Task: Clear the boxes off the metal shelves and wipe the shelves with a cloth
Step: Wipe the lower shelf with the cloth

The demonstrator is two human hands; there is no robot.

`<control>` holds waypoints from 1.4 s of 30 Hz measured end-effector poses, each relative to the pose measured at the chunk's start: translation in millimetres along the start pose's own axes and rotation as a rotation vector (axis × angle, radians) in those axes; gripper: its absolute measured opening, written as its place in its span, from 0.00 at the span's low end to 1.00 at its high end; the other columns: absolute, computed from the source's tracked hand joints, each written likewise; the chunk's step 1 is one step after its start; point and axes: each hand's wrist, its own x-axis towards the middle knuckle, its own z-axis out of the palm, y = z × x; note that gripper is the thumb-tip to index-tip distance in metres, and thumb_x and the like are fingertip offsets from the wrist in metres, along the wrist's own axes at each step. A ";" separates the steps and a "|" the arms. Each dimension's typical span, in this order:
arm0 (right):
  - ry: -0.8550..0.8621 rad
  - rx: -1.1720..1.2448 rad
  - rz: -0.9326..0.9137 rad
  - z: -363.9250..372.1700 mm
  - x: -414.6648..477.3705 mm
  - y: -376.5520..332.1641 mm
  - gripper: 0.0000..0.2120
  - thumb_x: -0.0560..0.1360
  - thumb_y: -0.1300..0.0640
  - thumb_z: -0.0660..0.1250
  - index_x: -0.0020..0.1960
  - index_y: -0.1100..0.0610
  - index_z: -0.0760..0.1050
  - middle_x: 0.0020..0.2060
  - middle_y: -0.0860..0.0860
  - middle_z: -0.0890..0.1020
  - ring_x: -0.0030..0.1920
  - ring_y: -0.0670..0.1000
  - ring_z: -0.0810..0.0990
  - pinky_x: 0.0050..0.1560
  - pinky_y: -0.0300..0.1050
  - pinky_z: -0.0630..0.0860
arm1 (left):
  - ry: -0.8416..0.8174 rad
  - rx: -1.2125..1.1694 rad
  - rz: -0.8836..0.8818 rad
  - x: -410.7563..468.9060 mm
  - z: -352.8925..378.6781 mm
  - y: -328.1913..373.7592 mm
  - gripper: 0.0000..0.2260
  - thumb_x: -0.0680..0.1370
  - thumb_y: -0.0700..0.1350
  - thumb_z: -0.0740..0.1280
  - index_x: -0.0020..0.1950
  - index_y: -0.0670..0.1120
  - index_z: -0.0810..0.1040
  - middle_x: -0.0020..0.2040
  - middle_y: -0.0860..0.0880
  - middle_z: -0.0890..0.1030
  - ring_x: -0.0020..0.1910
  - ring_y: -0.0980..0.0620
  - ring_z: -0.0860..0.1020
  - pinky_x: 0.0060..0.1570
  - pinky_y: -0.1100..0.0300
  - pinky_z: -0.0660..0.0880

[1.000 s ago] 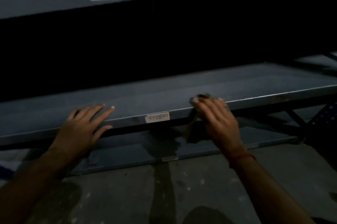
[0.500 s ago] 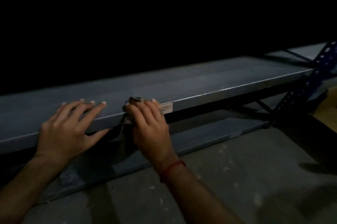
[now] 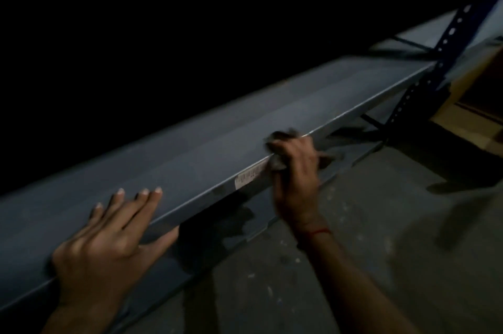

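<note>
Right hand point(image 3: 295, 170) is clenched on a dark cloth point(image 3: 283, 137) at the shelf point(image 3: 206, 154) front edge. Left hand point(image 3: 109, 241) lies flat, fingers spread, well apart along it.

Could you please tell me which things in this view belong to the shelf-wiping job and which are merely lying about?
Belonging to the job:
- grey metal shelf
- dark crumpled cloth, gripped by the right hand at the shelf's front edge
- left hand, flat on the shelf

Just there:
- white barcode label on the shelf edge
- blue perforated upright
- brown cardboard box, right
- concrete floor
</note>
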 end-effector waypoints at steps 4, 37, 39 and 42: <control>-0.211 0.150 -0.193 40.2 -59.2 -112.4 0.20 0.81 0.54 0.56 0.63 0.64 0.79 0.64 0.60 0.79 0.68 0.60 0.74 0.73 0.62 0.63 | 0.045 -0.004 -0.038 -2.5 -4.0 2.8 0.19 0.77 0.51 0.68 0.62 0.41 0.83 0.59 0.41 0.84 0.59 0.33 0.81 0.54 0.35 0.78; -0.284 -0.039 -0.216 5.2 -16.3 -38.4 0.19 0.82 0.57 0.57 0.67 0.66 0.73 0.65 0.64 0.76 0.69 0.66 0.70 0.76 0.63 0.58 | -0.671 0.259 -0.143 -2.4 -99.6 -8.9 0.35 0.82 0.55 0.64 0.82 0.56 0.45 0.82 0.54 0.52 0.80 0.47 0.55 0.75 0.50 0.56; -0.186 0.011 -0.065 16.0 -24.2 -54.3 0.18 0.81 0.57 0.57 0.66 0.66 0.74 0.64 0.64 0.76 0.70 0.66 0.68 0.76 0.62 0.58 | -0.657 0.235 -0.196 -7.8 -103.0 -16.4 0.33 0.83 0.57 0.61 0.82 0.56 0.47 0.82 0.55 0.53 0.80 0.46 0.57 0.73 0.51 0.62; -0.094 0.081 0.066 31.0 -38.4 -88.1 0.16 0.82 0.57 0.58 0.63 0.64 0.76 0.64 0.61 0.77 0.70 0.63 0.69 0.73 0.64 0.61 | -0.589 0.179 -0.152 -14.4 -94.2 -22.5 0.32 0.82 0.56 0.63 0.82 0.54 0.51 0.81 0.54 0.56 0.79 0.44 0.60 0.72 0.49 0.64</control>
